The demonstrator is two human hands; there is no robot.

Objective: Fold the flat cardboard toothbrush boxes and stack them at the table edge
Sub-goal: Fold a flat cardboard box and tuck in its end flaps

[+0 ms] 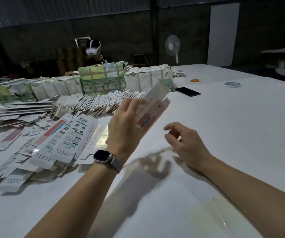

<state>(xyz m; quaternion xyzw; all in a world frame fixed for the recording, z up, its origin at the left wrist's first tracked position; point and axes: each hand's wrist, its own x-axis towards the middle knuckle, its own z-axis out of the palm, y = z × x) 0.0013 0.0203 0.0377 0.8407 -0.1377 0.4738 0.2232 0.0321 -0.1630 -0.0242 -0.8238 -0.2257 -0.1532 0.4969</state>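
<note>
My left hand (126, 122), with a watch on the wrist, grips a flat white cardboard toothbrush box (152, 107) with red and blue print and holds it tilted above the white table (224, 134). My right hand (186, 145) hovers just to the right of the box with fingers loosely curled, holding nothing. A loose pile of flat boxes (64, 140) lies to the left of my left hand. Behind it a long row of flat boxes (93, 103) stands on edge.
Wrapped bundles of box stock (102, 79) line the far side of the table. A black phone (187, 91), a tape roll (232, 84) and an orange ring (195, 80) lie at the far right. A person wearing a headset (93, 50) sits behind the bundles. A fan (172, 46) stands behind.
</note>
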